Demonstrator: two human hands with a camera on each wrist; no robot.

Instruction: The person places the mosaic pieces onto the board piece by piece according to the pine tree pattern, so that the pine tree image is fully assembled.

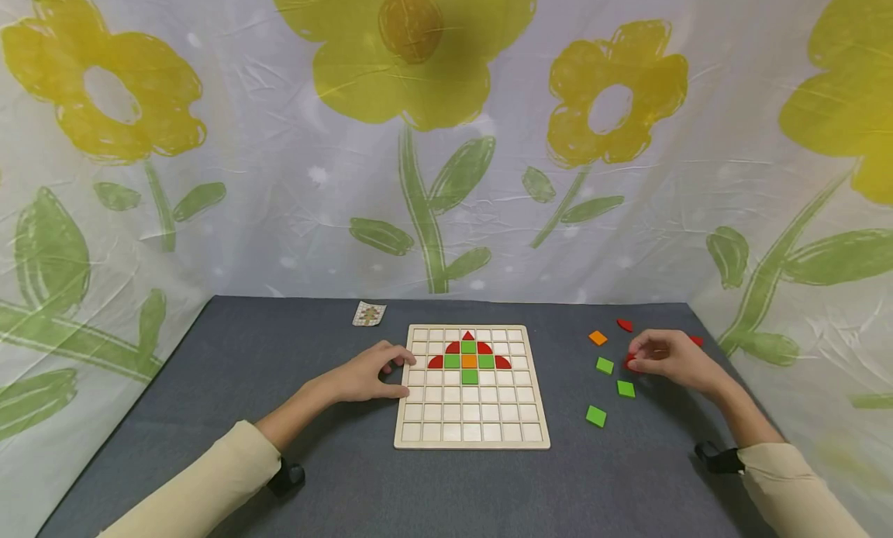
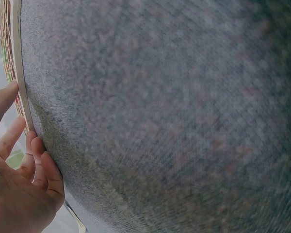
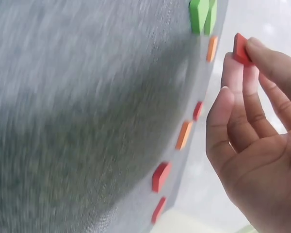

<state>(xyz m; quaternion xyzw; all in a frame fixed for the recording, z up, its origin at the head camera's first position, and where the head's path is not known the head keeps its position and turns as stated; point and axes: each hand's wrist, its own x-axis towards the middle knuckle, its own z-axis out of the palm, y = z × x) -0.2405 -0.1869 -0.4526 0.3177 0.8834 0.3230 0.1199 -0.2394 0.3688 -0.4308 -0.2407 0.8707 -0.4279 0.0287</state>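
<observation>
A square wooden grid board (image 1: 471, 446) lies on the table, with red, green and orange tiles forming a pattern in its upper half. My left hand (image 1: 370, 374) rests at the board's left edge, thumb and fingers apart and touching the rim. In the left wrist view, the left hand's fingertips (image 2: 22, 122) meet the board's side. To the right of the board, my right hand (image 1: 671, 358) pinches a small red tile (image 3: 241, 49) between thumb and fingers, held above the table. The tile's full shape is partly hidden by the thumb.
Loose green tiles (image 1: 596, 416), an orange tile (image 1: 598, 338) and a red tile (image 1: 625, 325) lie scattered around the right hand. A small patterned card (image 1: 369, 314) sits at the back, left of the board. A flower-printed curtain (image 1: 293, 174) hangs behind the dark table (image 1: 349, 484).
</observation>
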